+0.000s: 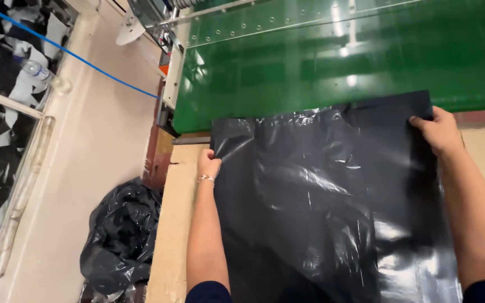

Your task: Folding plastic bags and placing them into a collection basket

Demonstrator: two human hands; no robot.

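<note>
A large glossy black plastic bag [321,202] lies flat on a pale wooden table [169,235], its far edge reaching onto a green conveyor belt [321,56]. My left hand [207,164] grips the bag's left edge near the far corner. My right hand [438,132] pinches the bag's far right corner, at the belt's near edge. Both forearms stretch along the bag's sides.
A crumpled heap of black plastic [120,235] sits on the floor left of the table. A blue cord [68,53] runs diagonally to the machine's frame. A plastic bottle [35,68] lies at the far left by a bin of black-and-white scraps.
</note>
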